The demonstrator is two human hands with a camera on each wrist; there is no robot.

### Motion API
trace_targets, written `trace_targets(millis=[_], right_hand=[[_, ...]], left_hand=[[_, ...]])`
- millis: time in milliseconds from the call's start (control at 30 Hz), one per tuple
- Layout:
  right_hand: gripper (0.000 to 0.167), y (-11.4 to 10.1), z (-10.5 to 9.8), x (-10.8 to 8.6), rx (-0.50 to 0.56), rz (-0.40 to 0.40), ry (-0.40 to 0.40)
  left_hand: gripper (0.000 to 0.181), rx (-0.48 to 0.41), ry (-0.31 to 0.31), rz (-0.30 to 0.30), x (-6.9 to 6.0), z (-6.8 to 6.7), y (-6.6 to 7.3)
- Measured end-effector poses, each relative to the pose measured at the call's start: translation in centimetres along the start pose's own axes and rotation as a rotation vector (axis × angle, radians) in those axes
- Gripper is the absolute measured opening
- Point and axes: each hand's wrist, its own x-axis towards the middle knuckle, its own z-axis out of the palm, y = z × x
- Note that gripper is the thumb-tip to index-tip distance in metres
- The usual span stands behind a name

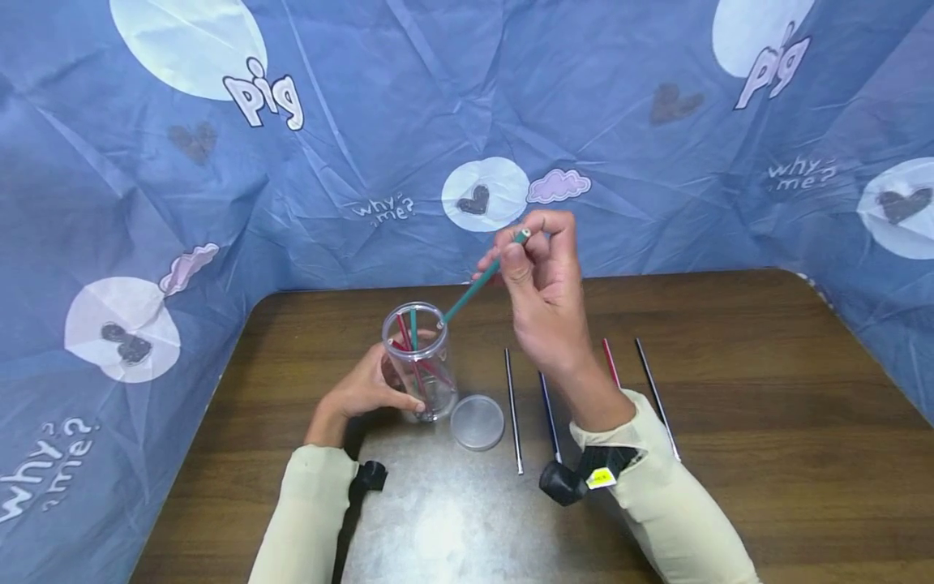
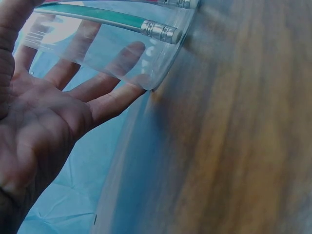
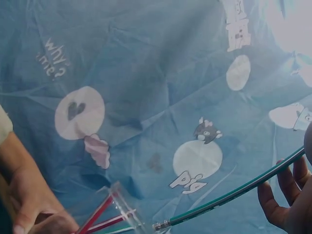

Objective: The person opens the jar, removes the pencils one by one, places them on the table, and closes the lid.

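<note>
A clear plastic jar stands on the table, with red pencils and a green pencil leaning inside. My left hand holds the jar from its left side, thumb in front and fingers behind. Between thumb and fingers, my right hand pinches another green pencil above and right of the jar. This pencil slants down to the left, its metal-and-eraser end at the jar's rim. In the right wrist view, only some right-hand fingers show at the edge.
A round translucent lid lies just right of the jar. Farther right, a dark pencil, a blue pencil, a red pencil and another dark pencil lie on the wooden table. Blue printed cloth hangs behind.
</note>
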Motion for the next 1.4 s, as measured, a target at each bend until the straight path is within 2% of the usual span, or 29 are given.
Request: trace_targets(millis=[300, 600, 867, 1033, 1167, 1400], right_hand=[[0.024, -1.1, -0.5, -0.9, 0.031, -0.034, 0.021], [0.026, 1.5, -2.6, -3.4, -0.008, 0.051, 0.058], [0.053, 3.3, -4.1, -4.1, -0.089, 0.075, 0.047], [0.041, 3.8, -5.9, -4.5, -0.188, 0.097, 0.030], [0.031, 4.2, -7.5, -4.8, -0.245, 0.123, 0.050], [0.029, 4.6, -10.4, -5.6, -0.331, 0.174, 0.106]], left_hand=[[0.094, 0.008, -0.008, 0.016, 0.1, -0.3, -0.1], [0.093, 0.024, -0.011, 0.010, 0.1, -0.2, -0.1], [0.092, 0.008, -0.015, 0.026, 0.0, -0.3, -0.2], [0.092, 0.018, 0.000, 0.024, 0.0, -0.3, -0.2], [0.093, 0.033, 0.007, 0.018, -0.1, -0.4, 0.0], [0.092, 0.019, -0.006, 0.015, 0.0, -0.3, -0.3]])
